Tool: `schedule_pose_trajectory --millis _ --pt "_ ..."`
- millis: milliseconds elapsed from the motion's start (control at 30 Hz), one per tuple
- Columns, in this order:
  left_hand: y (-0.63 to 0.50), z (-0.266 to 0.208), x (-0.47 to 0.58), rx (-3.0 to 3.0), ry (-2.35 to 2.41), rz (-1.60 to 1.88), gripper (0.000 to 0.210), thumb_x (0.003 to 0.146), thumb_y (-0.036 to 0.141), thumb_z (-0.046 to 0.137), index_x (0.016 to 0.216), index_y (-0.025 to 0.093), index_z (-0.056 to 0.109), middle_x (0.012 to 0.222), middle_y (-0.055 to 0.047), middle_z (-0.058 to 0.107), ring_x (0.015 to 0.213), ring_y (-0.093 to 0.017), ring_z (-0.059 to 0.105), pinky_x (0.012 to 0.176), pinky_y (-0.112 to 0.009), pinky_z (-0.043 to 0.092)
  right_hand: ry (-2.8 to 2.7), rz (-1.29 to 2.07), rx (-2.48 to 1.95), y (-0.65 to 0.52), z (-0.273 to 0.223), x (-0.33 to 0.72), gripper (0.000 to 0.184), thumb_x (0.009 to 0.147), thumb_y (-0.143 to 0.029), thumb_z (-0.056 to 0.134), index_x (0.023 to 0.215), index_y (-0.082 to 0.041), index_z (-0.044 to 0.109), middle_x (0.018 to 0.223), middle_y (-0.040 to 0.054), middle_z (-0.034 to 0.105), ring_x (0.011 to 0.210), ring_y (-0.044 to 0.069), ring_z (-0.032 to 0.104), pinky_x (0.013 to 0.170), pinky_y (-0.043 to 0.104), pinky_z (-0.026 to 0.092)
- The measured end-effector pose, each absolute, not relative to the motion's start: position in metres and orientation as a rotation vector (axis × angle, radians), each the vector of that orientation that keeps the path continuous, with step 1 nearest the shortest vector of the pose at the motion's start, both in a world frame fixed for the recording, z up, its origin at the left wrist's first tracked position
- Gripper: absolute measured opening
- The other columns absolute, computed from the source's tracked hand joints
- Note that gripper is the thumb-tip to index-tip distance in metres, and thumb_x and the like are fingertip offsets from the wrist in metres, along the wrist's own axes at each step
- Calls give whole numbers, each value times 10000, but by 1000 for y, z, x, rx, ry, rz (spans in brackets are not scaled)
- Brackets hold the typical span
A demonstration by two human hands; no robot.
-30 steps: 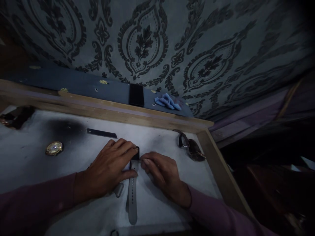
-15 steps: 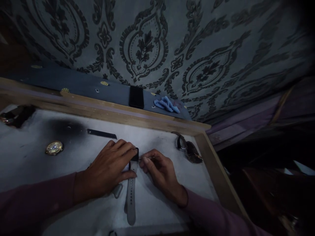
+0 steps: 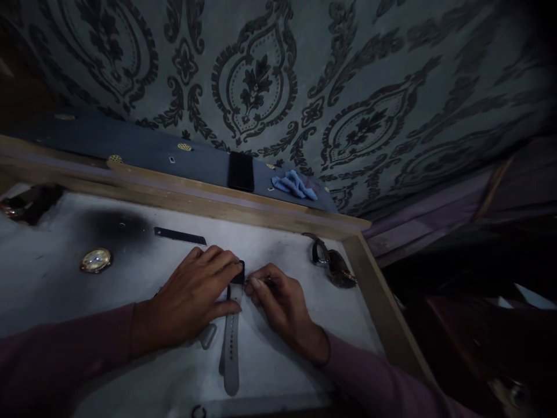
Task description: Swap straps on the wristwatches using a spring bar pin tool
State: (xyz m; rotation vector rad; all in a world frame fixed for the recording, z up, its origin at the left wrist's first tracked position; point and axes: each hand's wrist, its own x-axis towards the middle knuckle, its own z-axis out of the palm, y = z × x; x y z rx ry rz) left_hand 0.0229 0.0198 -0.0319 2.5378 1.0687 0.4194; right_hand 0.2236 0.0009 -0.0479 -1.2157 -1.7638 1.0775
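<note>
A smartwatch with a black case (image 3: 238,275) and a pale grey perforated strap (image 3: 232,360) lies on the white work surface, the strap pointing toward me. Over it rests my left hand (image 3: 187,299), fingertips on the case and thumb on the strap, holding it down. My right hand (image 3: 282,305) is at the right side of the case. Its thumb and fingers are pinched around a thin, slender piece whose kind I cannot make out, with the fingertips close to the case edge. A grey loop-shaped piece (image 3: 209,337) lies beside the strap, partly under my left hand.
A wooden rim (image 3: 378,296) borders the surface. A dark flat blade (image 3: 180,235) and a round gold watch (image 3: 96,260) lie at left; a strapped watch (image 3: 319,252) lies at right. Beyond the rim are a black phone (image 3: 241,172) and a blue cloth (image 3: 295,184).
Hardly anything differs. The whole view has shifted very slightly; both hands keep their places at the smartwatch.
</note>
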Motion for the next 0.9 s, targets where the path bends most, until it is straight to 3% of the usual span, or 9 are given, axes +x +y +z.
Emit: schedule_pose_trajectory --millis 433,700,900 --pt "19 -31 22 2534 1049 436 391 832 355 724 1131 183 539 1189 -57 590 1056 -258 517 814 -382 391 -2190 586 -1078 1 -39 219 156 971 -180 427 883 -218 550 720 25 611 626 154 565 593 278 459" --pt "20 -33 22 2534 1042 443 427 802 338 757 1136 177 545 1193 -48 587 1066 -254 519 817 -379 386 -2170 540 -996 4 -43 219 141 963 -156 445 857 -207 523 683 -5 568 579 129 532 549 244 434" --pt "20 -30 22 2529 1058 403 420 803 347 757 1125 183 544 1177 -48 596 1051 -253 518 819 -380 386 -2035 731 -1094 4 -45 220 160 975 -185 453 823 -206 503 653 -22 574 524 95 523 502 204 423"
